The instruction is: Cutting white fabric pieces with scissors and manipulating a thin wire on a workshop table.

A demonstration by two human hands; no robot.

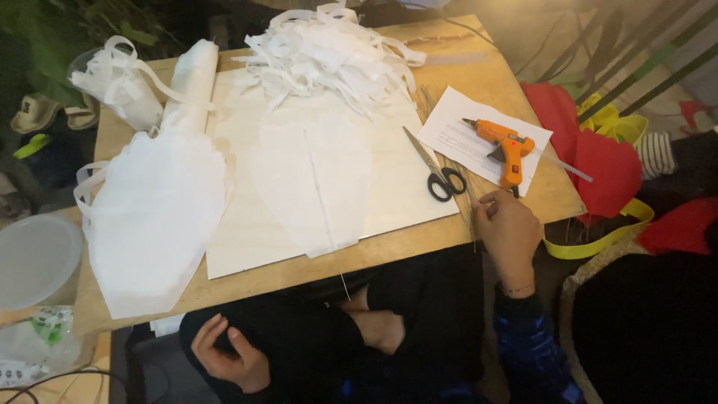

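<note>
Place: home craft corner, low wooden table (479,75) standing at floor level.
Craft signs: orange glue gun (505,146), black-handled scissors (437,170), white paper strips (329,52) lying on it.
Home signs: sandals (52,112) sitting on the floor beside a plant (60,37).

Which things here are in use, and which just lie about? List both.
In use: right hand at thin sticks; paper leaf; board; scissors; glue gun.
Lying about: left hand in lap; paper strips; red cloth; tub; sandals.
</note>
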